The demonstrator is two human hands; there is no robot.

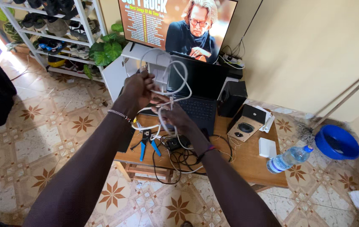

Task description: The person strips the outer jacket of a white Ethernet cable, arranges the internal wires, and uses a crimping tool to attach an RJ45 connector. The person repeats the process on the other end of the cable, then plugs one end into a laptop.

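Holding: white cable (175, 80), looped in the air above the laptop and the near edge of the wooden table.
Left hand (139, 88): fingers closed on the upper left part of the cable loops; beaded bracelet at the wrist.
Right hand (175, 115): closed round the lower strands of the same cable, just below and right of the left hand; dark band at the wrist.
Cable run: loose strands hang from the hands down to the table.
Below hands: blue-handled pliers (148, 143) lying on the wooden table (247, 164), beside a tangle of black wires (179, 157).
Laptop (198, 90): open, screen dark, behind the hands.
Speakers: one black box (233, 98), one wood-fronted box (247, 122) tilted back, both right of the laptop.
Table right: white box (268, 148); water bottle (289, 159) lying at the edge.
Floor right: blue basin (337, 142).
Behind: television (177, 25), lit; shoe rack (53, 33) to the left.
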